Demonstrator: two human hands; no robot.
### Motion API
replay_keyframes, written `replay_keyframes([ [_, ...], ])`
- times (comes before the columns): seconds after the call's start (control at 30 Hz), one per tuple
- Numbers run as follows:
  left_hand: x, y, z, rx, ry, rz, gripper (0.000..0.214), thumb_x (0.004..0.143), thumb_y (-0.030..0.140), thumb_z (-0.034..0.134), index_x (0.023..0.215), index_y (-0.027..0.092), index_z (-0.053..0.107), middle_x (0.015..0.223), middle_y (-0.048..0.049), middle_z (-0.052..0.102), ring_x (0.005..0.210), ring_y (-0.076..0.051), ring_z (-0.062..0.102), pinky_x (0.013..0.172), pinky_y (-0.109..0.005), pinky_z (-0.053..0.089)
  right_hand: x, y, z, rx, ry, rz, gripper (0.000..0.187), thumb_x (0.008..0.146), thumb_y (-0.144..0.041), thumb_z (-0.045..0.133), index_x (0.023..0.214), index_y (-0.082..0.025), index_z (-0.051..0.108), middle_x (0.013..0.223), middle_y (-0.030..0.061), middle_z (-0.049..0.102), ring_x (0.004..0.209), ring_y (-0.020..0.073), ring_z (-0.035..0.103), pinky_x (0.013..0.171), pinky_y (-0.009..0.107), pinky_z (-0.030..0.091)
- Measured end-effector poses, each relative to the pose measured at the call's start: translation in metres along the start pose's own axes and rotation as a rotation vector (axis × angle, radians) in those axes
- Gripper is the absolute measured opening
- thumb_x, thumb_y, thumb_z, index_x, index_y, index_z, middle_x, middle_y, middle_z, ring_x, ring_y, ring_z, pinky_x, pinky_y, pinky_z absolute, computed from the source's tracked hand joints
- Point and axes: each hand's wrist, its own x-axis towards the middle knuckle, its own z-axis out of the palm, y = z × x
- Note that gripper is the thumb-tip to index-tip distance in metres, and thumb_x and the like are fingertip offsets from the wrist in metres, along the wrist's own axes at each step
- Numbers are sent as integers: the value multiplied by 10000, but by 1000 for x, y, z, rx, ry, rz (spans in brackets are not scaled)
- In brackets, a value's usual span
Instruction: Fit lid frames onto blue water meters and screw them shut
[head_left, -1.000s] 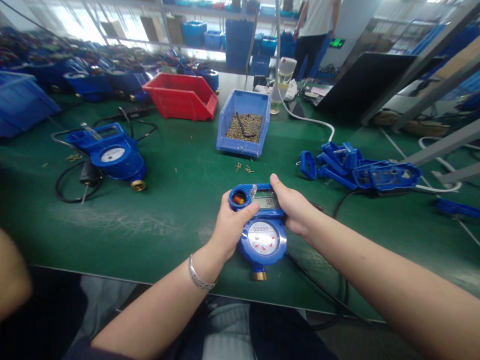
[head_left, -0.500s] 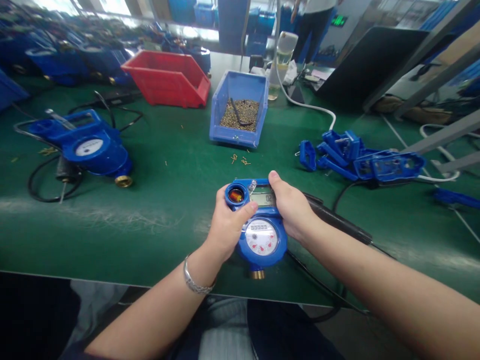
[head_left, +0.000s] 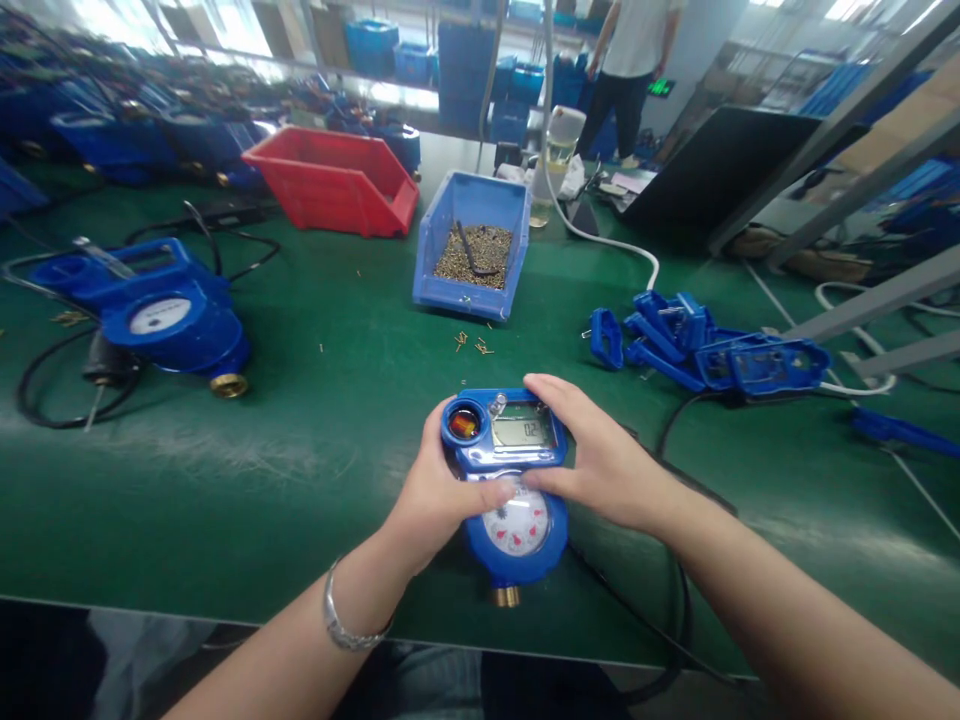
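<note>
A blue water meter (head_left: 510, 470) with a small grey display and a white round dial lies on the green table (head_left: 337, 430) close to the near edge. My left hand (head_left: 435, 490) grips its left side, thumb lying across the seam above the dial. My right hand (head_left: 600, 460) wraps its right side, thumb meeting the left thumb over the dial's top. A brass fitting (head_left: 507, 596) sticks out of the meter toward me. A black cable (head_left: 675, 470) runs from the meter under my right forearm.
A second blue meter (head_left: 161, 315) with black cable lies at left. A blue bin (head_left: 471, 245) of brass screws and a red bin (head_left: 330, 180) stand behind. Several blue covers (head_left: 705, 340) are piled at right. A person (head_left: 626, 60) stands far back.
Both thumbs have slid down from the display to the seam above the dial. The meter sits slightly nearer the table's front edge. The view has shifted a little.
</note>
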Motion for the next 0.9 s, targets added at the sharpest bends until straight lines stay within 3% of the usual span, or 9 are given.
replay_keyframes([
  [0.13, -1, -1, -4, 8, 2, -47, 890, 528, 161, 830, 1280, 228, 359, 1214, -127, 584, 1086, -326, 582, 914, -433, 488, 4, 2, 2, -118, 36, -121, 743, 676, -329, 750, 1328, -127, 455, 1292, 157, 487, 1209, 282, 463, 1060, 422, 375],
  [0.4, -1, -3, -4, 80, 39, -56, 910, 548, 169, 806, 1314, 215, 319, 1261, -131, 555, 1142, -341, 546, 956, -452, 471, 0, 8, 8, -138, 130, -220, 704, 706, -334, 749, 1308, -158, 429, 1247, 149, 498, 1167, 275, 490, 1006, 408, 443],
  [0.63, -2, -4, -6, 42, 8, -68, 943, 545, 185, 827, 1321, 237, 294, 1286, -108, 540, 1178, -331, 523, 960, -442, 474, -4, 5, 9, -173, 141, -188, 715, 667, -233, 778, 1282, -117, 432, 1246, 137, 493, 1174, 239, 479, 1034, 351, 423],
  [0.9, 0, -3, -7, 33, -34, -40, 906, 557, 213, 836, 1293, 245, 309, 1274, -106, 547, 1149, -320, 545, 934, -419, 491, 2, -2, 0, -170, 48, -133, 712, 659, -218, 775, 1280, -122, 439, 1247, 122, 490, 1163, 227, 488, 1015, 328, 434],
])
